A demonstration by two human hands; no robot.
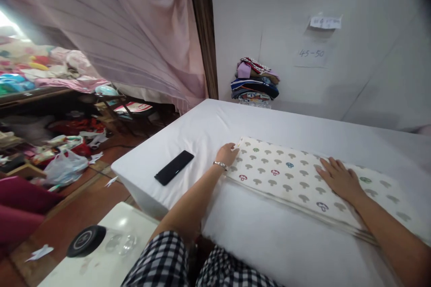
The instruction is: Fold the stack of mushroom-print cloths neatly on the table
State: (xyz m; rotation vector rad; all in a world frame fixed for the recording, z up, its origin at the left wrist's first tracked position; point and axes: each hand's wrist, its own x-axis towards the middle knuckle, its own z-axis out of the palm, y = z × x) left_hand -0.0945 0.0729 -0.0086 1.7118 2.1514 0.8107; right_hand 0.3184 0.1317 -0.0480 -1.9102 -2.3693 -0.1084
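Observation:
A white cloth (262, 170) printed with grey, red, green and blue mushrooms lies folded into a long strip of several layers on the white-covered table (215, 121). At the strip's left end is my left hand (227, 154), a bracelet on its wrist. Its fingers are bent closed around the cloth's edge; the fingertips are partly hidden. Farther right, my right hand (340, 179) rests flat on top of the cloth with its fingers spread. The cloth's right end reaches past my right forearm.
A black phone (174, 167) lies on the table left of my left arm. Folded clothes (255, 80) are stacked by the wall at the table's far side. Lower left, a small white stand (111, 233) holds a round black object (86, 241). Bags and clutter cover the floor beyond.

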